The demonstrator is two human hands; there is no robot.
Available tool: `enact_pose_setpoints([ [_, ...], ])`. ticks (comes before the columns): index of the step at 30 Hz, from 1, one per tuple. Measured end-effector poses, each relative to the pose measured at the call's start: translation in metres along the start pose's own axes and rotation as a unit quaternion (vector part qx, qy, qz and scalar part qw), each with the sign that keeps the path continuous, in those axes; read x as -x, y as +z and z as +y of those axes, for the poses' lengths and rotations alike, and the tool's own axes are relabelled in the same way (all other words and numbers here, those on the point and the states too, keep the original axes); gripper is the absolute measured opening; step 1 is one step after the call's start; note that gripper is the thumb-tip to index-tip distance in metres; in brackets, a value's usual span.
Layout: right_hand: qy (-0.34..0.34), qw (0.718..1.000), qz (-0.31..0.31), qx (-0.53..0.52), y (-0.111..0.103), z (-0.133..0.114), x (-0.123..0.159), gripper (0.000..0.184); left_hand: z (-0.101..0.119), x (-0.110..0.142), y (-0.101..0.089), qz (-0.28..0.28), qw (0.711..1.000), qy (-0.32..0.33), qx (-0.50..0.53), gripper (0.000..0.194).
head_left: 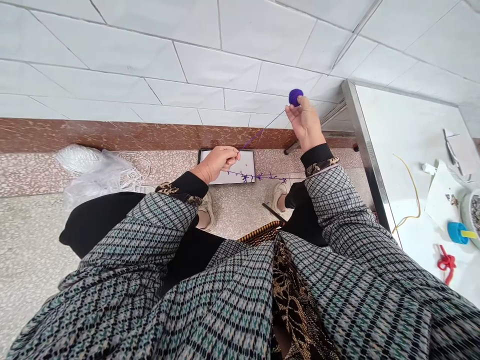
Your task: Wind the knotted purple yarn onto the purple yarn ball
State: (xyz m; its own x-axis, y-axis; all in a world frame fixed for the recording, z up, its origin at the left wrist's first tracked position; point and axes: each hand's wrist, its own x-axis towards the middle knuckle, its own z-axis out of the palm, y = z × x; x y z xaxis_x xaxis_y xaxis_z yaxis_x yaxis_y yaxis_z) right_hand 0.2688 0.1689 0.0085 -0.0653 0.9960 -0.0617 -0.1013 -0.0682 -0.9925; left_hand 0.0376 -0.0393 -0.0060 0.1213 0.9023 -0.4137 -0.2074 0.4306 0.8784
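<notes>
My right hand [305,122] is raised near the tiled wall and grips a small ball of purple yarn [296,97] between its fingers. From the ball a purple strand [264,129] runs taut down to my left hand [221,161], whose fingers are pinched closed on it. Below my left hand, a knotted length of the same purple yarn [258,177] stretches sideways, with several short tufts or tangles along it. Behind it, on the floor, lies a white rectangular board or tray [240,159] with a dark rim.
A white table [405,150] stands at the right, bearing a yellow cord [417,195], a blue roll [457,232], a red knotted cord [446,262] and a pot [471,212]. White yarn [79,159] in a clear plastic bag [108,175] lies on the floor at left.
</notes>
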Motion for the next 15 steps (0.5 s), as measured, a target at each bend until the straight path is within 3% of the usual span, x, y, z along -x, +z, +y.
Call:
enact_pose_setpoints([
  [3, -0.001, 0.991, -0.032, 0.129, 0.015, -0.005, 0.019, 0.015, 0.011, 0.007, -0.002, -0.073, 0.996, 0.023, -0.036, 0.011],
  [6, -0.020, 0.932, -0.096, 0.350, 0.026, -0.011, 0.040, 0.021, 0.028, 0.017, -0.009, -0.133, 0.989, 0.045, -0.047, 0.015],
  [9, 0.010, 0.815, -0.282, 0.506, 0.029, -0.020, 0.058, 0.026, 0.041, 0.022, -0.020, -0.108, 0.990, 0.082, -0.030, 0.017],
  [12, 0.048, 0.711, -0.478, 0.514, 0.024, -0.032, 0.067, 0.026, 0.045, 0.020, -0.033, -0.048, 0.992, 0.119, -0.011, 0.014],
  [13, 0.056, 0.695, -0.522, 0.492, 0.021, -0.035, 0.067, 0.026, 0.045, 0.018, -0.038, -0.026, 0.992, 0.123, -0.012, 0.014],
  [15, 0.079, 0.691, -0.582, 0.422, 0.017, -0.040, 0.067, 0.026, 0.044, 0.014, -0.046, 0.013, 0.993, 0.117, -0.023, 0.016],
])
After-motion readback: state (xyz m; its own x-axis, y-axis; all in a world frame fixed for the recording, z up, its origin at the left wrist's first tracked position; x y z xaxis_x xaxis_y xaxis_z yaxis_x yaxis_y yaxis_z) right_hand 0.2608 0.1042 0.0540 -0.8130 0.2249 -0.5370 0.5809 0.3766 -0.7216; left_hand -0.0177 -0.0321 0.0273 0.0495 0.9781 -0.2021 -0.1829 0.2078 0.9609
